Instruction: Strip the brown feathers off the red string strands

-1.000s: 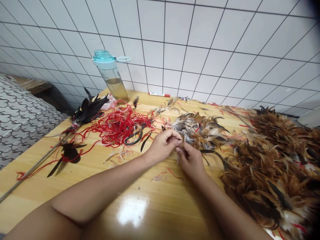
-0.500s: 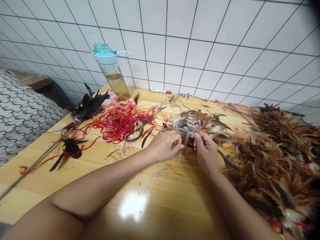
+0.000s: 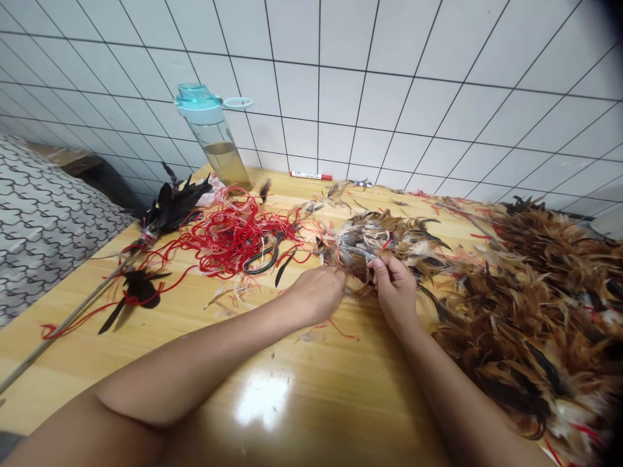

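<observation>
My left hand (image 3: 318, 295) is closed just in front of the feather pile, its back toward me; whatever its fingers pinch is hidden. To its right, thumb and fingers of my right hand (image 3: 396, 288) are pressed together on a feather (image 3: 361, 271), at the near edge of the pile. That pile of loose grey and brown feathers (image 3: 363, 237) lies just beyond both hands. A tangle of red string (image 3: 228, 233) spreads to the left, with dark-handled scissors (image 3: 263, 261) partly under it.
Bundled brown feathers (image 3: 525, 337) cover the right side of the table (image 3: 302, 402). At left lies a stick (image 3: 73, 321) with black feathers (image 3: 178, 204) tied on. A water bottle (image 3: 219, 149), a red-capped marker (image 3: 311, 176) and a blue-labelled item (image 3: 360, 183) are near the tiled wall.
My left hand has drawn slightly left and toward me, away from the right hand, widening the gap between them. My right hand stays pinched by the pile; the view has shifted slightly.
</observation>
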`<state>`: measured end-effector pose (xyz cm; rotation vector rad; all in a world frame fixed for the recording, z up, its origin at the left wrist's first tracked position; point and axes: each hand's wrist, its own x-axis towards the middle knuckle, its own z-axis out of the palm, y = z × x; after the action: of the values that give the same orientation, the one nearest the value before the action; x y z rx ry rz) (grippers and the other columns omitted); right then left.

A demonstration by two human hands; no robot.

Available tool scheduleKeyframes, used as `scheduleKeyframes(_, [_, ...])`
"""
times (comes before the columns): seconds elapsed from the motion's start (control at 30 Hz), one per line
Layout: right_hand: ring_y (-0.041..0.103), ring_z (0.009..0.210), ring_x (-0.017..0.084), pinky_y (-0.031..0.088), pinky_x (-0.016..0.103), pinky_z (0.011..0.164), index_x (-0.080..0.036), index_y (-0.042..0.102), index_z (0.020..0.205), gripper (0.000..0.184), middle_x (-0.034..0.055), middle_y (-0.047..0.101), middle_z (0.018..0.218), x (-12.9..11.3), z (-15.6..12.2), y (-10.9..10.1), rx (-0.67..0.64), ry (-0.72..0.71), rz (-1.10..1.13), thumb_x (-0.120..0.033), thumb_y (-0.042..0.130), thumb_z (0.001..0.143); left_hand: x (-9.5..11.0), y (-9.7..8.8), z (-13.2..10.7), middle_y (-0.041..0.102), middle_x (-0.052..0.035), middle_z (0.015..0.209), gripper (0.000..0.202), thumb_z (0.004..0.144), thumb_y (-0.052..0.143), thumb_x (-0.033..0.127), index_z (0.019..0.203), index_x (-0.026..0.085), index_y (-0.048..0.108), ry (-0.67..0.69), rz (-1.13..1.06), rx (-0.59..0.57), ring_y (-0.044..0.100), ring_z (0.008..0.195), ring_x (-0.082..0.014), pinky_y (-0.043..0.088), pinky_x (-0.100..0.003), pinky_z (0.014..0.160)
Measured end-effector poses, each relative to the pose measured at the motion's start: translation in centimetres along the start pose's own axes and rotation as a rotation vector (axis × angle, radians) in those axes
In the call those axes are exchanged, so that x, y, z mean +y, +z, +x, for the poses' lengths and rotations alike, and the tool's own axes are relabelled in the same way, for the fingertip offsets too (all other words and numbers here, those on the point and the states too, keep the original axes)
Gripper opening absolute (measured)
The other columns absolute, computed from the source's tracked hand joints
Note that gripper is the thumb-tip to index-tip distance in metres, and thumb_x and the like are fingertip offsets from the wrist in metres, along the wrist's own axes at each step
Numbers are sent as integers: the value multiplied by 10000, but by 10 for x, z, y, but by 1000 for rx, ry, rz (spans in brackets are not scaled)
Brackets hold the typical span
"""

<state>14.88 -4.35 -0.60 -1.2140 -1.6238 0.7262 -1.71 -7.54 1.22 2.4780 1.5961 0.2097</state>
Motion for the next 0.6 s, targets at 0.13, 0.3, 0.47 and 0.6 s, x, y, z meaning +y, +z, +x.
scheduleKeyframes(0.13, [457,522,112,380,239,527,-183,613,759,282,-32,498,553,3,0,1,1,1,-13,-398,489,893,-9,-12,1,590,-54,730,105,837,469,173,771,165,551,24,-257,54,540,679,-174,403,-289,638])
scheduleKeyframes(0.3, [491,569,125,394,244,549,-187,607,754,286,-17,529,588,2,-1,0,6,-13,-6,-399,482,899,-17,-29,4,528,14,716,56,829,495,213,793,173,512,-51,-764,163,462,655,-109,361,-227,614])
scheduleKeyframes(0.47, [514,590,132,401,248,553,-191,610,772,286,-5,552,616,3,-3,1,-13,-21,5,-398,467,909,-15,-25,10,545,6,747,178,793,594,283,902,151,550,-181,-1292,242,484,655,-88,392,-214,621])
scheduleKeyframes(0.6, [507,580,129,397,245,546,-194,605,766,289,-10,540,602,1,-7,5,-92,-26,17,-396,460,914,-7,-21,10,569,4,764,234,739,658,262,912,140,559,-208,-1430,240,508,652,-78,414,-207,617])
